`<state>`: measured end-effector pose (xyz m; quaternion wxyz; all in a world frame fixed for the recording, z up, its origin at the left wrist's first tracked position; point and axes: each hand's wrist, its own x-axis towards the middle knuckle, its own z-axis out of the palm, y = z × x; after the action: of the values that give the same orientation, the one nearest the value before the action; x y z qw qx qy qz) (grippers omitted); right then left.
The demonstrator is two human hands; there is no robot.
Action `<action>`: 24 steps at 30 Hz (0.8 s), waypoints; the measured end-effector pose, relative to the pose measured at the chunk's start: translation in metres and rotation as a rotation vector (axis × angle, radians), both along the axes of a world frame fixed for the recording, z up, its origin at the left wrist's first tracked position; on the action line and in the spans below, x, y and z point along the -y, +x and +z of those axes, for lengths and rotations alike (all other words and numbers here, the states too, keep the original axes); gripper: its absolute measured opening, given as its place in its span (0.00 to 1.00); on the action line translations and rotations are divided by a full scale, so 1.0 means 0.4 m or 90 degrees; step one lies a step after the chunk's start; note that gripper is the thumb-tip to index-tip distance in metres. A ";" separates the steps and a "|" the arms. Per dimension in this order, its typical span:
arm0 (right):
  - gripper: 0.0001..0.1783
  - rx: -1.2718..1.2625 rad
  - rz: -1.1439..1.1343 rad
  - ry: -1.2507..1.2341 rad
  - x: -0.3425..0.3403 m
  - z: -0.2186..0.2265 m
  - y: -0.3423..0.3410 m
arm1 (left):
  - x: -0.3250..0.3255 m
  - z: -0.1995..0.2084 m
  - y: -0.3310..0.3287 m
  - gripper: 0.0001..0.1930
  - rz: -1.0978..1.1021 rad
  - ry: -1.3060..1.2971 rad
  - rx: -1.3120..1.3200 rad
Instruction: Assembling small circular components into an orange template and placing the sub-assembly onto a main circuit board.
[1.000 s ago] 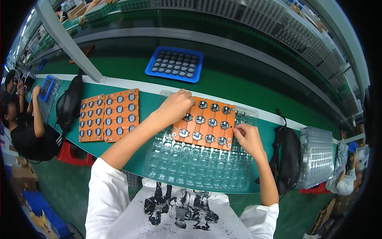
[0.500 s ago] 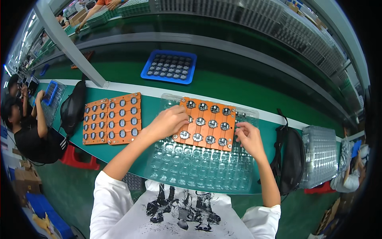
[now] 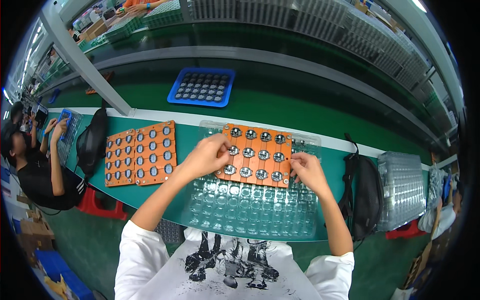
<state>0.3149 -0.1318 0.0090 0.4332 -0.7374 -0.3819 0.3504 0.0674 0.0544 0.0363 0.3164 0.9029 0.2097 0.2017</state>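
An orange plate [image 3: 256,143] holding rows of round metallic parts with dark markings lies on a clear plastic blister tray [image 3: 250,212] in front of me. My left hand [image 3: 205,157] is closed at the plate's left edge, its thumb and fingertips beside the middle row. On the opposite side, my right hand [image 3: 307,172] grips the right edge with bent fingers. Some fingertips of both hands are hidden. Left of my left forearm, two more orange plates, a nearer one [image 3: 146,153] and a farther-left one [image 3: 120,157], lie side by side with similar parts.
Beyond the white bench edge, a blue tray [image 3: 227,96] of round parts sits on a green belt [image 3: 280,100]. A black bag [image 3: 367,195] and stacked clear trays [image 3: 402,190] stand right; another black bag [image 3: 91,137], a grey post [image 3: 95,75] and a seated person [image 3: 40,177] are left.
My right hand has come in from beside the orange plate to its right edge. My left hand stays at the left edge. The blue tray has shifted left along the belt.
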 end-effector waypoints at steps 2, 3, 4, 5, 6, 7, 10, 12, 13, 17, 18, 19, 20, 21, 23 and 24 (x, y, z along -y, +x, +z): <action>0.16 -0.025 0.022 -0.037 -0.002 0.011 0.002 | -0.005 0.003 -0.019 0.11 0.093 -0.058 0.005; 0.16 -0.023 0.018 -0.035 -0.002 0.011 0.003 | -0.009 -0.002 -0.029 0.11 0.089 -0.055 0.007; 0.16 -0.019 0.023 -0.035 -0.001 0.005 0.003 | -0.009 -0.006 -0.041 0.12 0.134 -0.090 -0.038; 0.17 -0.016 0.028 -0.036 0.000 -0.004 0.005 | -0.008 -0.015 -0.049 0.14 0.179 -0.126 -0.084; 0.18 -0.069 0.008 -0.031 -0.004 -0.014 0.002 | -0.002 -0.024 -0.056 0.15 0.148 -0.214 -0.040; 0.18 -0.069 0.009 -0.029 -0.004 -0.014 0.005 | 0.000 -0.029 -0.057 0.15 0.150 -0.211 -0.040; 0.19 -0.165 0.003 -0.079 -0.008 0.035 -0.005 | 0.012 -0.038 -0.041 0.15 0.119 -0.290 -0.102; 0.20 -0.195 0.012 -0.077 -0.004 0.052 -0.015 | -0.010 -0.053 -0.045 0.16 0.118 -0.323 -0.122; 0.21 -0.223 0.017 -0.074 -0.001 0.058 -0.018 | -0.017 -0.055 -0.045 0.18 0.113 -0.356 -0.142; 0.23 -0.284 0.004 -0.070 0.007 0.071 -0.034 | -0.017 -0.031 -0.038 0.18 0.175 -0.431 -0.053; 0.24 -0.288 -0.010 -0.060 0.012 0.064 -0.036 | -0.017 -0.006 -0.029 0.18 0.182 -0.515 -0.012; 0.25 -0.295 -0.020 -0.052 0.013 0.058 -0.039 | -0.015 0.018 -0.025 0.19 0.194 -0.600 0.029; 0.25 -0.281 -0.017 -0.053 0.013 0.056 -0.039 | -0.015 0.042 -0.017 0.20 0.165 -0.646 0.017; 0.25 -0.279 -0.018 -0.051 0.013 0.047 -0.033 | -0.018 0.047 -0.010 0.20 0.162 -0.645 0.019; 0.21 -0.318 -0.025 -0.027 0.020 0.022 -0.019 | -0.022 0.054 0.004 0.19 0.147 -0.697 0.016; 0.21 -0.329 -0.059 -0.026 0.021 0.025 -0.019 | -0.024 0.051 0.009 0.19 0.141 -0.696 0.016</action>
<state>0.3072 -0.1402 0.0189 0.5173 -0.6486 -0.2170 0.5144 0.0709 0.0639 0.0567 0.7181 0.5773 0.3738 0.1064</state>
